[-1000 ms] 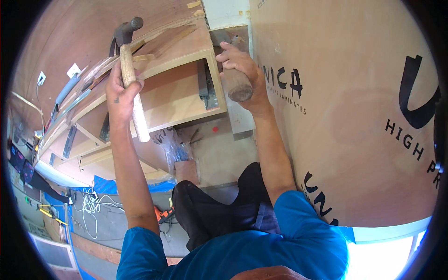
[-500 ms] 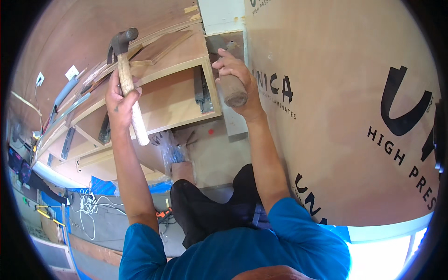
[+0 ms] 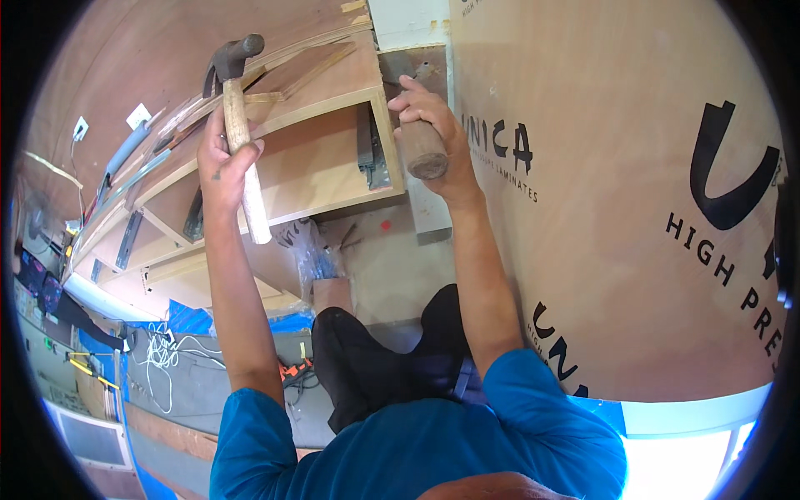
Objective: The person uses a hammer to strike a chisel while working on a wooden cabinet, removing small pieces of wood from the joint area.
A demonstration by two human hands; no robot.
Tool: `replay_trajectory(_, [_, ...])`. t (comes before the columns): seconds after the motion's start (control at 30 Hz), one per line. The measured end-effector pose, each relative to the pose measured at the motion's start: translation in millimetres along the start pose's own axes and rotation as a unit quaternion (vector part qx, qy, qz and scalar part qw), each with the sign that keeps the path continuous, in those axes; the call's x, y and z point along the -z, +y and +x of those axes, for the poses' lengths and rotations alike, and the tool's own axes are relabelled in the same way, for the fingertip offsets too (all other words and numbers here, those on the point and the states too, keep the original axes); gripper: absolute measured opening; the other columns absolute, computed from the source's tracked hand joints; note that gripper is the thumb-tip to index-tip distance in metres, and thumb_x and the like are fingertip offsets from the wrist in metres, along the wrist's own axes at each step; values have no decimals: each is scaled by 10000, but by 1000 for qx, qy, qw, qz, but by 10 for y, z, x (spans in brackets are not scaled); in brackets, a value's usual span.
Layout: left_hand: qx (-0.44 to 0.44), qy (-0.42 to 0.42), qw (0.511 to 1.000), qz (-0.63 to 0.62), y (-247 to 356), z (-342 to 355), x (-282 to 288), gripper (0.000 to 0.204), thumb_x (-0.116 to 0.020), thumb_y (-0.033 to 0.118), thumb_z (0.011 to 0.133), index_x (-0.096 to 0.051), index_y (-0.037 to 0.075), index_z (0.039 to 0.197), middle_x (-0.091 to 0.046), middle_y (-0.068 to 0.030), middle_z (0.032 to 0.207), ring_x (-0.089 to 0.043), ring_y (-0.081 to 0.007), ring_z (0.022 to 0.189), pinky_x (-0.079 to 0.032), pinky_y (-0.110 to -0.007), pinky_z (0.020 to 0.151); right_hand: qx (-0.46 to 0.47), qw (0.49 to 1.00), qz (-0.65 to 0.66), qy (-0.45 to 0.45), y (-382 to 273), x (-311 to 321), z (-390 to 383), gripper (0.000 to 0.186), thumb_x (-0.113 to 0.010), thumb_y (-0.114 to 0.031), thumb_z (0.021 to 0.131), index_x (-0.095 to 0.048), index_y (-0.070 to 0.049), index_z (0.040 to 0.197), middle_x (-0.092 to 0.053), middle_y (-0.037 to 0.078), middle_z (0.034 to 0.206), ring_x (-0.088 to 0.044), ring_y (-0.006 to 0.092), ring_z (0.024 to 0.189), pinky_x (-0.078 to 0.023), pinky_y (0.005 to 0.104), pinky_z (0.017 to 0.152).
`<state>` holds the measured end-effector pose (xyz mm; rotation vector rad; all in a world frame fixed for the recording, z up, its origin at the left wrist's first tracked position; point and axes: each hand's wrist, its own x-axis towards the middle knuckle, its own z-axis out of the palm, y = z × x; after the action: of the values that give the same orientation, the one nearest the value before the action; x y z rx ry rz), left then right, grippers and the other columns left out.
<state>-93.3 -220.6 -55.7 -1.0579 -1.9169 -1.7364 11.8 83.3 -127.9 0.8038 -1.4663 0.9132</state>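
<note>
A claw hammer (image 3: pixel 237 117) with a pale wooden handle is gripped in my left hand (image 3: pixel 222 175), its dark metal head raised over the cabinet's top. My right hand (image 3: pixel 454 137) is wrapped round a thick, brown wooden cylinder (image 3: pixel 426 155), whose worn round end points toward me. What lies beyond that end is hidden by the fingers. Both hands are apart from each other, on either side of the cabinet's near corner. The open-fronted plywood cabinet (image 3: pixel 337 200) has dark metal drawer slides (image 3: pixel 367 150) fixed inside.
A large laminate-covered panel (image 3: pixel 600 275) with black lettering stands close beside my right arm. Wood strips (image 3: pixel 321 71) and tools lie along the cabinet top. White cable (image 3: pixel 160 358), an orange tool (image 3: pixel 293 372) and plastic wrapping (image 3: pixel 317 258) are on the floor. Another person's leg (image 3: pixel 87 321) shows at far left.
The whole view has shifted slightly. Both hands keep hold of the hammer and the wooden cylinder and sit a little higher and farther right in the picture.
</note>
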Motion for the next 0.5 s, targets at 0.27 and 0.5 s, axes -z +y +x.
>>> replay_trajectory(0.27, [2, 2, 1000, -2, 1, -9, -4, 805, -695, -16, 780, -485, -10, 1557, -635, -99, 1166, -612, -143, 994, -532, -281, 845, 18, 1000, -4, 5, 37, -1, 25, 538, -802, 54, 766, -575, -93, 1231, -675, 98, 1197, -665, 307, 1213, -422, 570, 1237])
replay_trajectory(0.5, [-42, 59, 997, 10, 135, -295, -182, 742, -728, -105, 813, -462, -5, 1499, -665, -120, 1147, -680, -166, 966, -558, -293, 840, 9, 1000, 6, 1, 38, -34, 36, 568, -790, 73, 732, -572, -84, 1233, -670, 107, 1199, -648, 339, 1243, -426, 543, 1225])
